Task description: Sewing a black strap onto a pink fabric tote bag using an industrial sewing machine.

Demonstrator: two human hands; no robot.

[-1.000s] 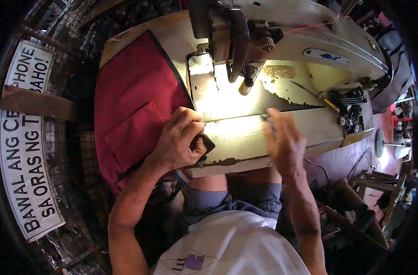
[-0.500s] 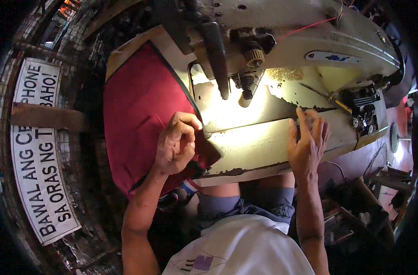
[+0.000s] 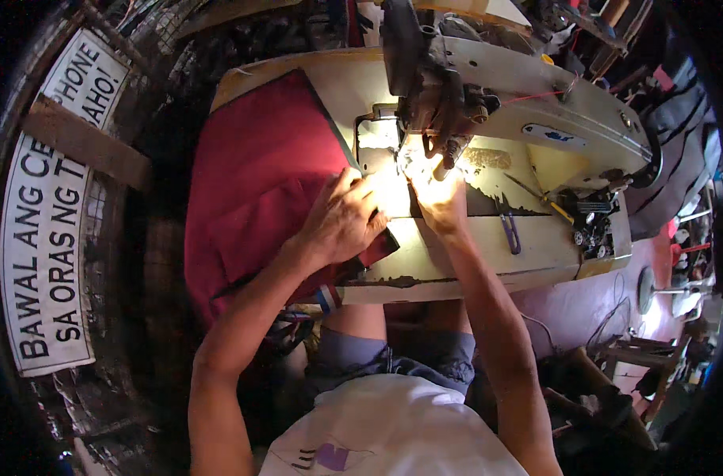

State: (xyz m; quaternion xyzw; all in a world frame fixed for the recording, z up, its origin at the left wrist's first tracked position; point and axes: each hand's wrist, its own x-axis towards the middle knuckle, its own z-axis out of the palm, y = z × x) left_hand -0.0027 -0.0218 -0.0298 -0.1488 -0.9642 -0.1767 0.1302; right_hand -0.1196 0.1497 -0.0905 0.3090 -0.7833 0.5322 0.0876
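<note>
A sewing machine stands over its pale table, its lamp glaring around the needle area. Red cloth with a dark bound edge spreads over the left of the table. My left hand lies at the cloth's right edge, fingers curled inward; what they hold, if anything, is hidden. Beneath the machine head, my right hand reaches in close to the needle area, its fingertips washed out by the light. Thread snips with purple-blue handles lie right of that hand. Red thread runs along the machine arm.
A yellow-handled slender tool lies on the table near a cluster of small metal parts at the right end. A wire-mesh wall with a white sign stands at the left. A fan is at the far right.
My right hand has moved left from the table's right part to the needle area, and the snips now show where it was. My left hand has shifted toward the needle. The view has tilted.
</note>
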